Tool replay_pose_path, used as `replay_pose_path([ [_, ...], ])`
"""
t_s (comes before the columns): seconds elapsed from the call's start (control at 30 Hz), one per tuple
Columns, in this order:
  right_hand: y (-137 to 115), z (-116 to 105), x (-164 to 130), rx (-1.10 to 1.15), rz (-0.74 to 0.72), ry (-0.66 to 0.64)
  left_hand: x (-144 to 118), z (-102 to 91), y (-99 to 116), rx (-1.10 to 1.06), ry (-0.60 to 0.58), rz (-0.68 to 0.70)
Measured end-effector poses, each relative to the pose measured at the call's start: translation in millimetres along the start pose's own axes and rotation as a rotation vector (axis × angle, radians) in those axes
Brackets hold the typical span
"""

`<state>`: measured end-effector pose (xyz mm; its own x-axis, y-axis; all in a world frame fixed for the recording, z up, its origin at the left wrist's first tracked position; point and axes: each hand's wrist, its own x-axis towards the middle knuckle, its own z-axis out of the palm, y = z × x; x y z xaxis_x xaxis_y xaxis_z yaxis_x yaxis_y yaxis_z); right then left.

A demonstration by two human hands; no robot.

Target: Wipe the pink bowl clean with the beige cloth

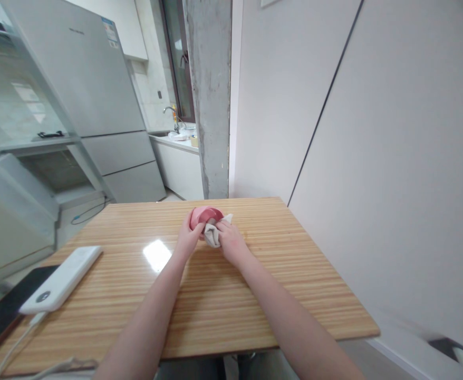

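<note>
A pink bowl (206, 213), tilted so that its inside shows in part, is held above the far half of the table. My left hand (190, 234) grips the bowl's left side, with the thumb at the near rim. A crumpled whitish cloth (212, 236) hangs over the near right part of the bowl. My right hand (229, 238) is closed on the cloth and presses it at the bowl's rim. The fingertips of the right hand are partly hidden in the cloth folds.
On the wood-grain table (295, 295) lie a white power bank (63, 279) with a cable and a dark phone (13, 306) at the left. A white wall (393, 158) runs along the right. Beyond stand a fridge (93, 84) and a sink counter (178, 163).
</note>
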<state>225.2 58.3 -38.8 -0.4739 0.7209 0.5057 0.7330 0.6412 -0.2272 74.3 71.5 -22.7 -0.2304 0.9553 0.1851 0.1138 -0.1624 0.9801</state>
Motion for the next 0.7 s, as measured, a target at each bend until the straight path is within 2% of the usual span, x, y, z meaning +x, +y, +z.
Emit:
replay_pose_path([
  [0.07,-2,-2,1,-0.023,0.005,-0.002,-1,0.4,1,-0.044,0.001,-0.046],
  [0.27,-1,2,-2,0.041,0.115,0.05,-13,26.8,-8,-0.281,0.006,-0.188],
  [0.5,0,-9,-2,-0.02,0.027,-0.044,1,4.1,-5,-0.226,-0.098,-0.276],
  [0.57,-1,-5,-2,-0.034,0.05,-0.045,-2,6.9,-6,-0.287,-0.123,-0.315],
  [0.7,-2,5,-3,-0.007,0.109,0.015,-10,22.3,-12,-0.448,-0.072,-0.277],
])
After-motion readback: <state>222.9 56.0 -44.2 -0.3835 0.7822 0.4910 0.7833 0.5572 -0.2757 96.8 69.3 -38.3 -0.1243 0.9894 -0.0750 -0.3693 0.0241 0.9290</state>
